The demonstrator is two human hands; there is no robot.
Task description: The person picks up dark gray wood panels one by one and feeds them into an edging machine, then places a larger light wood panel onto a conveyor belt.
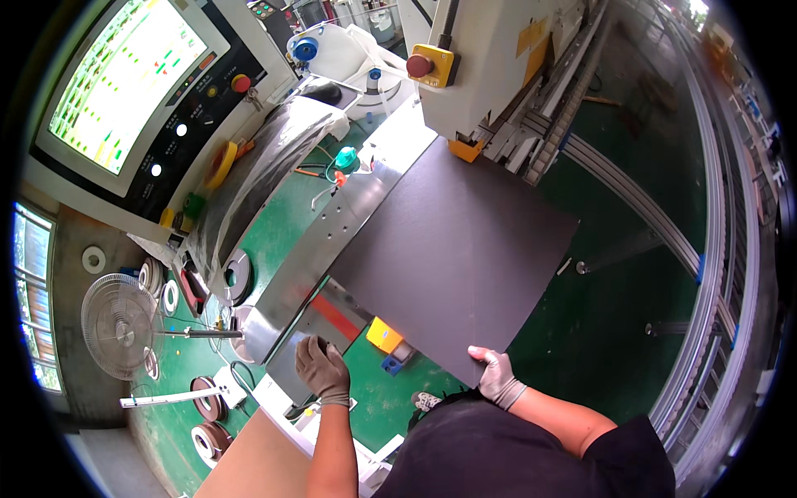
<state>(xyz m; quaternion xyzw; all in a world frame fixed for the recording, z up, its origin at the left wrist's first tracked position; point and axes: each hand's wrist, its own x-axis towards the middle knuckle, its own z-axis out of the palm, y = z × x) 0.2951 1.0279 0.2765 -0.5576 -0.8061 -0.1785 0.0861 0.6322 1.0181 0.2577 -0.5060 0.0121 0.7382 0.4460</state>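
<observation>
A large dark grey panel (465, 249) lies at an angle, its far end under the beige machine (477, 91). My right hand (498, 379), in a light glove with bare fingertips, grips the panel's near corner, thumb on top. To the left, my gloved left hand (324, 371) holds nothing that I can see; its fingers are extended and slightly bent. It is over or on the near end of the shiny metal worktable (290, 307); whether it touches is unclear. A red strip (334, 316) shows between that table and the panel.
A control screen (124, 83) stands far left, and a red stop button (421, 65) sits on the machine. Below the panel is a yellow-and-blue device (386, 336). A fan (124, 328) and rolls of banding (212, 441) are at left. Curved metal rails (701, 332) run along the right.
</observation>
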